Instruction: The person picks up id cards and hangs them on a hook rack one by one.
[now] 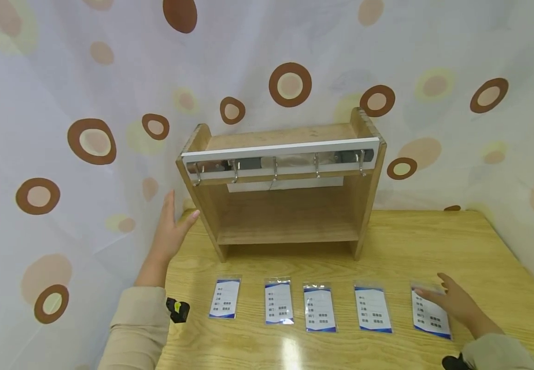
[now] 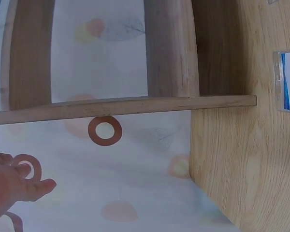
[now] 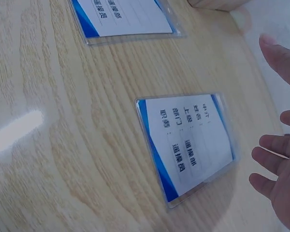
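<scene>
My left hand (image 1: 171, 234) is raised beside the left side of a wooden shelf rack (image 1: 290, 241), thumb and fingers spread, holding nothing. In the left wrist view that hand (image 2: 19, 181) shows at the lower left, apart from the rack's side panel (image 2: 135, 105). Over the rightmost name badge (image 1: 431, 314) hovers my right hand (image 1: 454, 303), fingers extended and nothing in them. The right wrist view shows this badge (image 3: 188, 145), a clear sleeve with a blue-edged white card, lying flat beside the spread fingers (image 3: 270, 159). Several similar badges lie in a row to its left, such as one (image 1: 321, 308) in the middle.
Across the rack's front runs a white board with a metal strip carrying several hooks (image 1: 274, 168). The rack stands at the back of a wooden table (image 1: 424, 236). Behind and left hangs a white cloth (image 1: 124, 77) with brown circles.
</scene>
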Available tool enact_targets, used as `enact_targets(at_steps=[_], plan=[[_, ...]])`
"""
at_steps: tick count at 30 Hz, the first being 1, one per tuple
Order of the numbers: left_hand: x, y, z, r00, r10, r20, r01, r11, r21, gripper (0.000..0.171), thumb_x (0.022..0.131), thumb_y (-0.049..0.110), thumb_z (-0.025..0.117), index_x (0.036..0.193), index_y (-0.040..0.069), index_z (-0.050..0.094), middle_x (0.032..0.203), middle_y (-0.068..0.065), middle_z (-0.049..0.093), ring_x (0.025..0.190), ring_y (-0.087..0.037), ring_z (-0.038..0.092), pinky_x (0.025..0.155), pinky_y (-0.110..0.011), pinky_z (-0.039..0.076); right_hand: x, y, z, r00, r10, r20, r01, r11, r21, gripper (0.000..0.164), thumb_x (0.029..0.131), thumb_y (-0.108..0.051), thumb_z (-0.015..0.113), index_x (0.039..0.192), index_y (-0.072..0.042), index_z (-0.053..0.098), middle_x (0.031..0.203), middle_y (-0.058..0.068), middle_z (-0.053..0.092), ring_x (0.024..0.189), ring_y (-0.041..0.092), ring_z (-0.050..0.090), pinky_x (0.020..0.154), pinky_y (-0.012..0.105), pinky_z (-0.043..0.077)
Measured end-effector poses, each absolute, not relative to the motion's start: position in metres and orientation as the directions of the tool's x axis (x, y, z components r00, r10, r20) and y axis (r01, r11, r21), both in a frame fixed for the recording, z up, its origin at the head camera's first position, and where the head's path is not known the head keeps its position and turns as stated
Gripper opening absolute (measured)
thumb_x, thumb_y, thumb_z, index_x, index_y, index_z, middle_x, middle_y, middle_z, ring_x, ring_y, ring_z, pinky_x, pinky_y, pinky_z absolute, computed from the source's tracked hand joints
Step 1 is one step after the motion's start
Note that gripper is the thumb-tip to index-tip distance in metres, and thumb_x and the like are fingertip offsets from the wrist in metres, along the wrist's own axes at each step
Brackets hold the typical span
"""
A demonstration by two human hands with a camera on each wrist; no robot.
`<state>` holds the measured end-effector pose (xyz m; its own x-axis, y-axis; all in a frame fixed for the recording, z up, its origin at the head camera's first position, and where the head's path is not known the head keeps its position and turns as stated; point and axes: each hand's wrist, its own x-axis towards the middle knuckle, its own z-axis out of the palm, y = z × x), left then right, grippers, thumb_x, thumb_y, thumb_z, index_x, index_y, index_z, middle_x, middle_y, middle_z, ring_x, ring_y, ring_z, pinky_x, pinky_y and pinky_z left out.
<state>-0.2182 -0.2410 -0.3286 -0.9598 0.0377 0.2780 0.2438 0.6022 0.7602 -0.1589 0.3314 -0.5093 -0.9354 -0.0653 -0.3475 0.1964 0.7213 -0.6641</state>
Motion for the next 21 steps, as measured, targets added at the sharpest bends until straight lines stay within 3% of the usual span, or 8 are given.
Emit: enact_targets(at_steps=[13, 21], plan=[[-0.231, -0.241, -0.309, -0.973, -0.023, 0.228, 0.184, 0.516, 0.837, 0.078, 0.085, 0.041, 0.048, 0.138, 0.02, -0.006, 0.143, -0.005, -0.003, 0.127, -0.029, 0.005, 0.095, -0.055, 0.01, -0.162, 0.34, -0.523, -0.913, -0.017, -0.407, 0.272, 0.72, -0.639, 0.1, 0.081, -0.051, 0.05, 0.125, 0.019, -0.007, 0.12, 0.047, 0.008, 0.109, 0.057, 0.016, 0.083, 0.061, 0.025], [-0.241, -0.241, -0.297, -0.977, -0.04, 0.21, 0.17, 0.453, 0.875, 0.081, 0.083, 0.046, 0.049, 0.138, 0.023, -0.004, 0.143, -0.004, 0.001, 0.128, -0.024, 0.008, 0.097, -0.05, 0.014, -0.161, 0.344, -0.531, -0.919, -0.002, -0.395, 0.264, 0.741, -0.617, 0.106, 0.075, -0.054, 0.055, 0.123, 0.022, -0.002, 0.118, 0.046, 0.013, 0.107, 0.057, 0.017, 0.084, 0.061, 0.022]])
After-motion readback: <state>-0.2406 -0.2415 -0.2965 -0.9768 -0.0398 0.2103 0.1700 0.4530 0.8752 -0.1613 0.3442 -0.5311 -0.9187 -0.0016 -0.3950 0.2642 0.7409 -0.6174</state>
